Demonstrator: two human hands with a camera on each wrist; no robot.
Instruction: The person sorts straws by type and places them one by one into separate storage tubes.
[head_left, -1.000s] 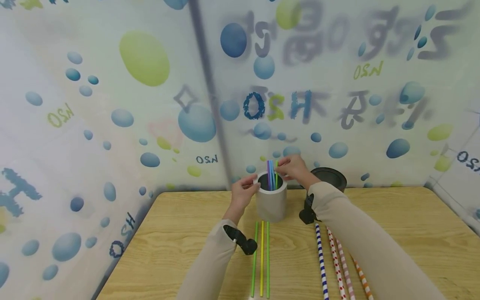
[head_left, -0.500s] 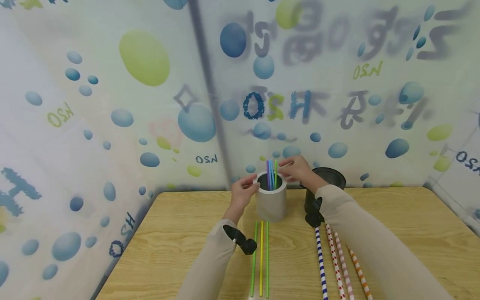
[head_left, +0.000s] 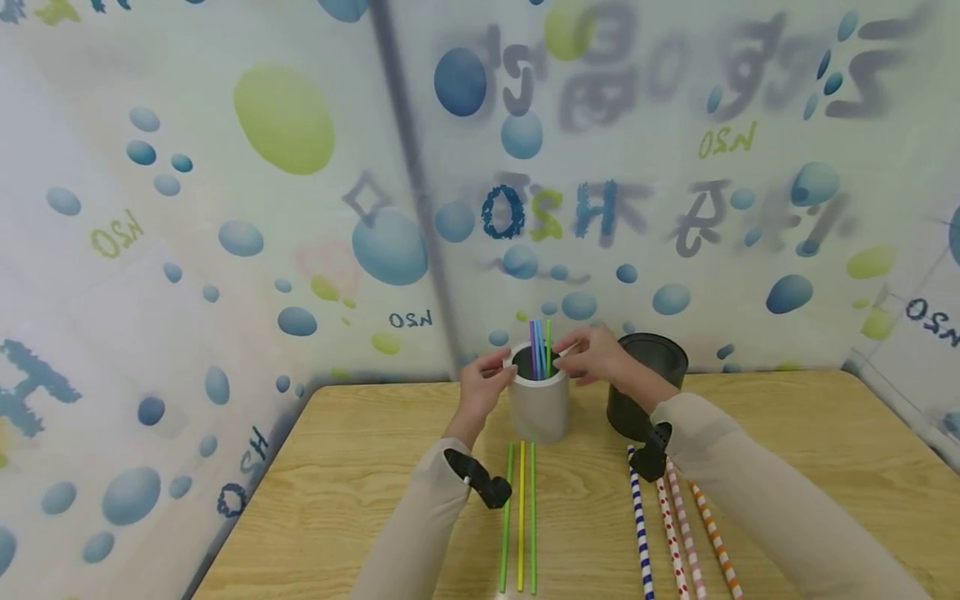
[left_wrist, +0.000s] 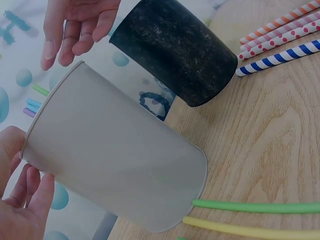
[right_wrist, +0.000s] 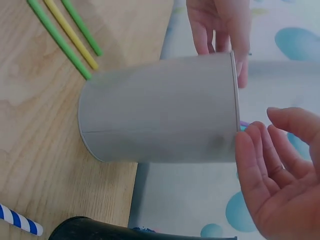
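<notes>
A light grey cylindrical container (head_left: 540,412) stands on the table with purple, blue and green plastic straws (head_left: 537,346) upright inside. My left hand (head_left: 480,392) holds its rim at the left, thumb in front and fingers farther back. At the opposite side of the rim is my right hand (head_left: 600,357), fingers relaxed and holding no straw; in the right wrist view its fingertips (right_wrist: 245,142) lie at the rim. Two green straws and a yellow straw (head_left: 521,517) lie in front of the container. The container's inner bottom is hidden.
A black cylindrical container (head_left: 630,412) stands to the right, partly behind my right forearm. Blue-striped (head_left: 641,533), red-dotted, pink-striped and orange-striped (head_left: 718,542) paper straws lie before it on the wooden table (head_left: 375,500). A patterned curtain (head_left: 300,217) hangs behind.
My right hand has let go of the green straw in the grey container and drawn back slightly right and down. My left hand stays at the rim.
</notes>
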